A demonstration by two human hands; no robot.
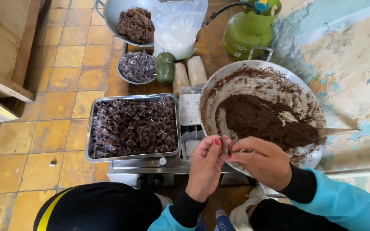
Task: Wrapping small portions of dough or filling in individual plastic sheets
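Both hands meet at the pan's six o'clock rim: left hand [205,164] and right hand [264,161] pinch a small dark sweet [225,146] between fingertips. Brown paste fills the big metal pan [236,79]; at nine o'clock sits a tray of wrapped sweets [132,126].

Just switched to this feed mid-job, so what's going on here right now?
A person holds a small brown piece between the fingertips of both hands, left hand and right hand, at the near rim of a big pan of brown paste. A spatula rests in the pan. To the left, a steel tray is full of small wrapped pieces. A green gas cylinder stands behind.
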